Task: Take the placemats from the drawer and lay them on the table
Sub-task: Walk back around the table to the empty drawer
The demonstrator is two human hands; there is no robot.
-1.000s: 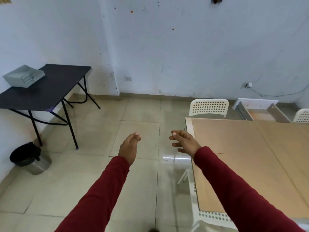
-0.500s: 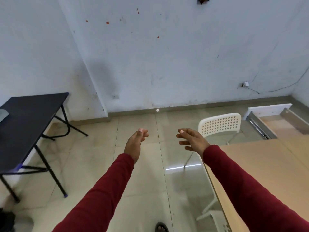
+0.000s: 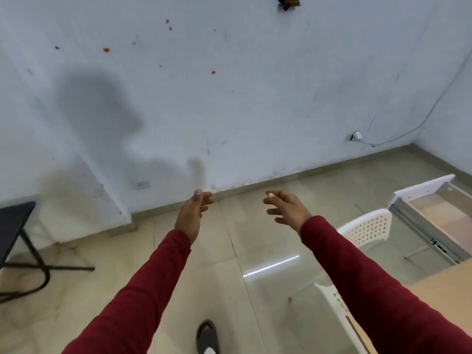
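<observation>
My left hand (image 3: 193, 212) and my right hand (image 3: 287, 206) are held out in front of me over the tiled floor, both empty with fingers loosely apart. An open drawer (image 3: 431, 213) with a white front and metal rails lies on the floor at the right, beyond a white chair; its wooden inside shows no placemats. A corner of the light wooden table (image 3: 439, 292) shows at the lower right, behind my right sleeve. No placemats are visible anywhere.
A white perforated chair (image 3: 367, 227) stands between me and the drawer; another white chair's edge (image 3: 334, 302) is by the table. A black folding table (image 3: 12, 226) is at the left edge. My sandalled foot (image 3: 208, 337) is below. The white wall is close ahead.
The view has swung right and moved closer to the wall. The black table slid off to the left, the drawer came nearer at the right. Both hands stay empty and outstretched.
</observation>
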